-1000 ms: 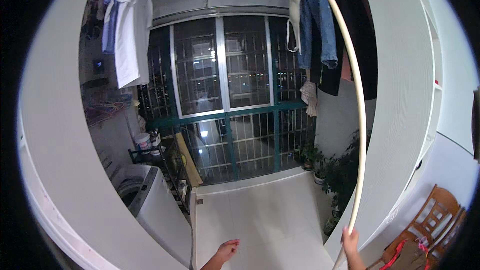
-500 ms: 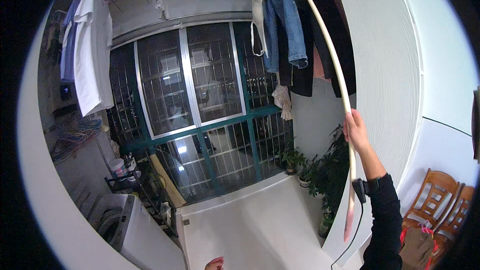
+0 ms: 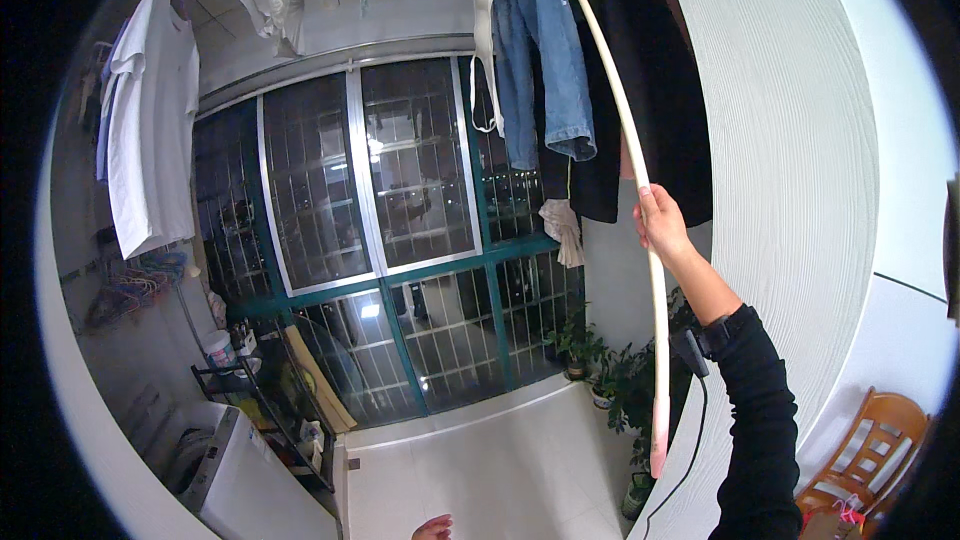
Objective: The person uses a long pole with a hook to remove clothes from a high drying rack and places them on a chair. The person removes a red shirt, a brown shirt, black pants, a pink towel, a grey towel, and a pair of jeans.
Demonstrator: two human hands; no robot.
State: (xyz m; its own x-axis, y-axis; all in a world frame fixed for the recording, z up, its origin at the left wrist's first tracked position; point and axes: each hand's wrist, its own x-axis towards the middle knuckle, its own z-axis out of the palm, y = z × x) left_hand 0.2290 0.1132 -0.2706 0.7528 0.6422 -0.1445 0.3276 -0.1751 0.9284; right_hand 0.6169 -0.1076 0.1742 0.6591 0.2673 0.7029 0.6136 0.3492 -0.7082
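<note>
the pole (image 3: 657, 315) is cream (pink at its lower tip (image 3: 659, 445)), the sleeve (image 3: 755, 430) black, the jeans (image 3: 548, 50) blue.

The right arm (image 3: 752, 395) is raised forward, right grip (image 3: 660, 218) curled closed; the left grip (image 3: 434, 528) shows partly, low down.

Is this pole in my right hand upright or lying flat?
Upright, somewhat tilted: the pole runs from its pink lower end, through your right hand, up beside the hanging jeans.

A pale tiled floor (image 3: 475, 490) carries a top-loading washing machine (image 3: 258, 485) at near left, a black rack (image 3: 262, 400) beyond it, and potted plants (image 3: 628, 395) along the right. A white bucket (image 3: 219, 348) stands on the rack's top shelf (image 3: 222, 374).
</note>
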